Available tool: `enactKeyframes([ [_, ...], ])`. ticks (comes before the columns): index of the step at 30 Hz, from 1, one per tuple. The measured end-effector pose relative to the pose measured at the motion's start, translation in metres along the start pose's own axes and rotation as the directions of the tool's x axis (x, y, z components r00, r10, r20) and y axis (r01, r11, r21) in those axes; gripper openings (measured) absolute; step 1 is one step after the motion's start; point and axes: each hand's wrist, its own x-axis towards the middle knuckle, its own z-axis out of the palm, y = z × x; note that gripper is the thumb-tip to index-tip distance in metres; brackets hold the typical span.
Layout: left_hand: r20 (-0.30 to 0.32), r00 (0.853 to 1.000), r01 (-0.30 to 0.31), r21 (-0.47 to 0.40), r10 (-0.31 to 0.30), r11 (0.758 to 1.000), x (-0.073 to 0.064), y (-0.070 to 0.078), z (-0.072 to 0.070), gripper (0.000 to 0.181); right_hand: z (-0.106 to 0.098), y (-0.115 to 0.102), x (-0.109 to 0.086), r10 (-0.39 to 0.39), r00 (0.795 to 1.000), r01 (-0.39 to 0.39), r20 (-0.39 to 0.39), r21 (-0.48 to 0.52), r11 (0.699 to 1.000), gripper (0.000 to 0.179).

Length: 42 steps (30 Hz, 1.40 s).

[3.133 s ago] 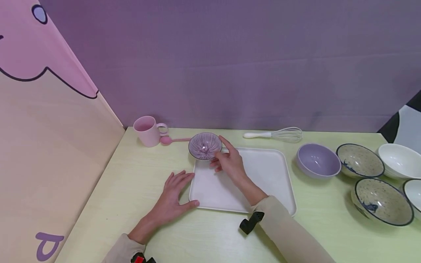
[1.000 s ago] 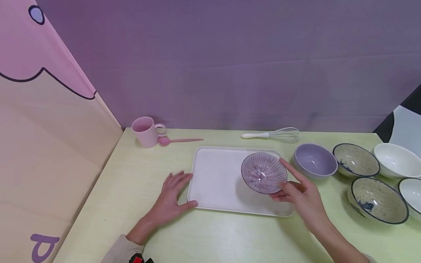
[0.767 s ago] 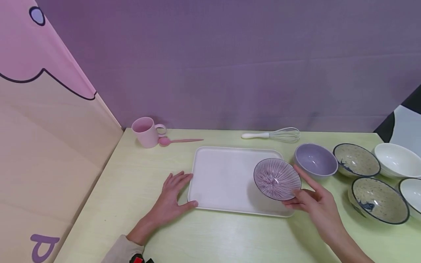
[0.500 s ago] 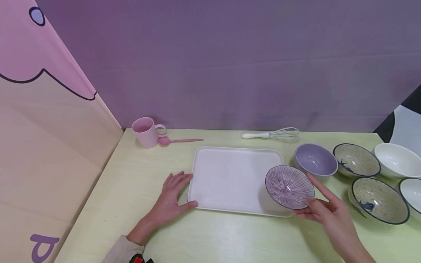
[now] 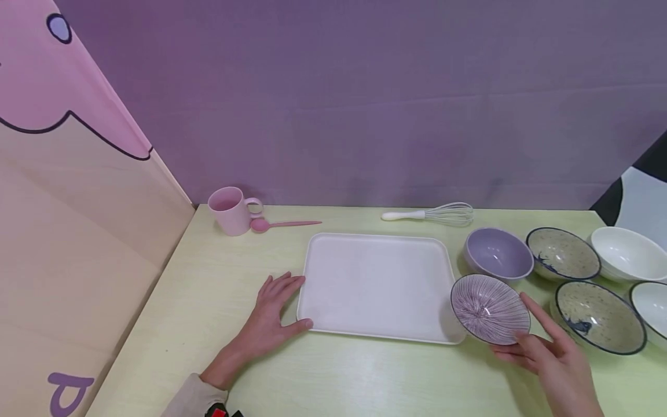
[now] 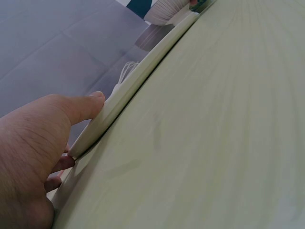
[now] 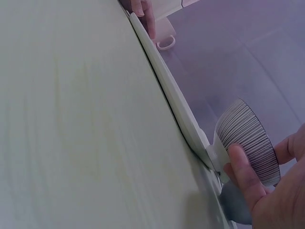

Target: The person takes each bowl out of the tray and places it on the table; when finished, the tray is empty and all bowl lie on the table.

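Observation:
A small bowl with fine purple stripes point(image 5: 488, 308) is held by my right hand point(image 5: 560, 362), thumb at the rim and other fingers against its side. It hangs just right of the white tray point(image 5: 377, 289), in front of the plain purple bowl point(image 5: 498, 253). In the right wrist view the striped bowl point(image 7: 250, 138) shows its lined outside, pinched by the right hand point(image 7: 276, 191). My left hand point(image 5: 271, 315) rests at the tray's left edge with fingers spread. The left wrist view shows the left thumb and fingertips touching the tray's rim point(image 6: 124, 93).
A pink mug point(image 5: 231, 211) and pink spoon point(image 5: 283, 224) are at the back left. A white whisk point(image 5: 429, 214) lies behind the tray. To the right stand two speckled bowls, one behind point(image 5: 563, 253) and one in front point(image 5: 599, 317), beside white bowls point(image 5: 630, 252).
My right hand has carried the striped bowl from the tray's back left corner, across the tray, to beyond its right edge. The left hand has stayed at the tray's left side.

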Motion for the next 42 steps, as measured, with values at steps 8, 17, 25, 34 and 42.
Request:
enactKeyframes([
  [8,-0.005,1.0,0.001,-0.003,-0.001,1.0,0.0,-0.001,0.0,0.084,-0.009,0.006,-0.005,-0.021,0.999,0.023,-0.029,0.064,0.998,0.078],
  [17,0.0,1.0,0.009,0.003,-0.009,1.0,0.0,-0.001,0.001,0.084,-0.016,0.014,-0.009,-0.089,0.995,0.094,-0.048,0.13,0.987,0.079],
  [25,0.002,1.0,0.01,0.001,-0.01,1.0,0.0,0.0,0.0,0.084,-0.016,0.013,-0.008,-0.032,0.991,0.05,-0.126,0.14,0.989,0.077],
  [34,0.006,1.0,0.017,0.002,-0.017,1.0,0.001,-0.001,0.001,0.084,-0.015,0.012,-0.01,-0.034,0.986,0.065,-0.166,0.189,0.98,0.072],
  [42,0.012,1.0,0.026,0.008,-0.027,1.0,0.0,-0.001,0.001,0.087,-0.02,0.016,-0.005,0.052,0.976,-0.03,-0.214,0.107,0.994,0.068],
])
